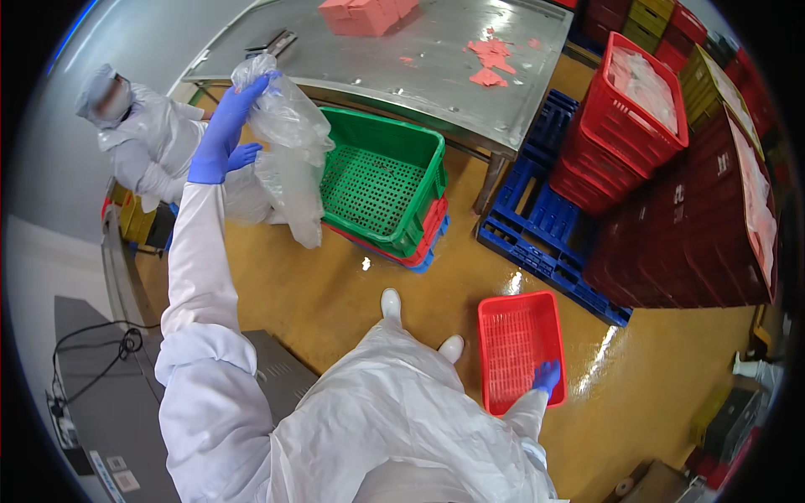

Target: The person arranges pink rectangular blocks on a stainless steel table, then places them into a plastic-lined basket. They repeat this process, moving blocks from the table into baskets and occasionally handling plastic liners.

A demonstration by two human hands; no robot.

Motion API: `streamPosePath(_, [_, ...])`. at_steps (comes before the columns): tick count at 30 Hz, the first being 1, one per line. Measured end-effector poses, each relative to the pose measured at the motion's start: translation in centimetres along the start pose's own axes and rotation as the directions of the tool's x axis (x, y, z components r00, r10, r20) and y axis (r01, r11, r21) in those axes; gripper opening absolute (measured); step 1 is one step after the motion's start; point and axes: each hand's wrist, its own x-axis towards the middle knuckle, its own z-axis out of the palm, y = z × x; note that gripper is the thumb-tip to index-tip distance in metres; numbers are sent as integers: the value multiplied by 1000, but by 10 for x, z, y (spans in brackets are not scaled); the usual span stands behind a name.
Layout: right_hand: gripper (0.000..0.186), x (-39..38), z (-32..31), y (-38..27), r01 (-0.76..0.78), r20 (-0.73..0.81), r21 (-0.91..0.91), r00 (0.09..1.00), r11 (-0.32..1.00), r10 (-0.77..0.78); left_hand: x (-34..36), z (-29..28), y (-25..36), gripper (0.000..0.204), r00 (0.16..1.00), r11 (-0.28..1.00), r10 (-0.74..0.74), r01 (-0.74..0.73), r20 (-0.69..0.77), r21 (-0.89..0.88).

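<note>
The left hand (pixel 225 130), in a blue glove, is raised out in front with its fingers closed on a clear plastic bag (pixel 289 126). The bag hangs down to the right of this hand and hides part of the near left side of a green crate (pixel 373 189), which sits on a red crate (pixel 433 222) and a blue crate (pixel 436 246). Just beyond and left of the hand, a co-worker (pixel 151 138) in white stands close behind the sleeve. Ahead and right of the hand is a metal table (pixel 394 71), with pink blocks (pixel 360 17) and torn pink scraps (pixel 490 59) on it. Back below the left forearm stands a grey cabinet (pixel 277 369), with a black cable (pixel 130 342) to its left.

The right hand (pixel 547 377), also gloved, is low at the near right side of a shallow red basket (pixel 511 335) on the floor; whether it grips the rim, I cannot tell. Left of this hand are the white boots (pixel 391 303). Ahead of it lies a blue pallet (pixel 532 228), loaded with red crates (pixel 625 138) and tall dark red crates (pixel 679 218), which block the space to the front and right.
</note>
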Motion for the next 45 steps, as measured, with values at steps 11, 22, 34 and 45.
streamPosePath(11, [39, -299, 479, -144, 737, 718, -8, 475, 676, -508, 90, -63, 0, 42, 624, 534, 732, -775, 273, 339])
streamPosePath(22, [17, -444, 742, -165, 945, 770, 278, -110, 175, -629, 107, -94, 46, 30, 841, 840, 531, -506, 105, -197])
streamPosePath(34, [4, -403, 542, -82, 754, 760, 26, 412, 657, -502, 36, -140, -231, 42, 976, 792, -155, 30, -153, -610])
streamPosePath(45, [15, -248, 479, 26, 843, 838, -536, 537, -40, 99, -134, -179, -527, 43, 798, 627, -602, 444, -35, -640])
